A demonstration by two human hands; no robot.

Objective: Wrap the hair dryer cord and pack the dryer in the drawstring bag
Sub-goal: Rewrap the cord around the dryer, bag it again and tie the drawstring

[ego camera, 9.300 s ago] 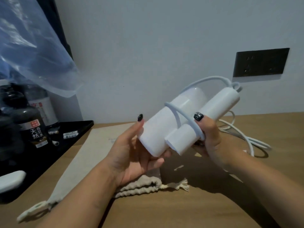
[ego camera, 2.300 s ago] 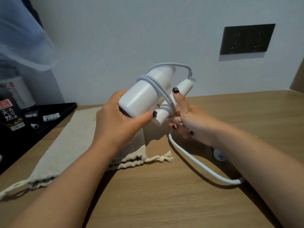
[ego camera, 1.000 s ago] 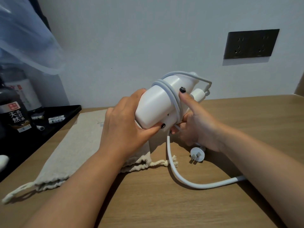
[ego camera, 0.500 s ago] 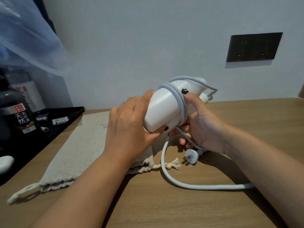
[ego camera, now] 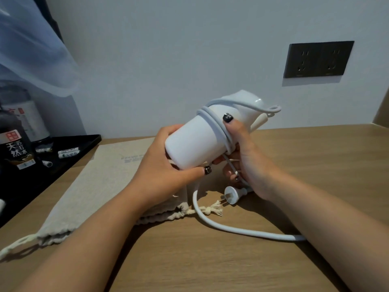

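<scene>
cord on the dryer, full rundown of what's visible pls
The cord is white, round, smooth and rubbery-looking. About two turns wrap the hair dryer barrel, and a small loop sticks out near the handle end. The right hand presses the turns with its thumb and grips a thinner strand below. The rest is loose: a slack curve lying on the wooden table, passing under the right forearm, ending in the plug resting on the table by that hand.

Bare table (ego camera: 210, 260) lies open along the near edge and at far right. A loose cord (ego camera: 235, 229) loop and plug (ego camera: 232, 194) obstruct the centre. The drawstring bag (ego camera: 90, 186) and black tray (ego camera: 69, 157) block the left.
</scene>
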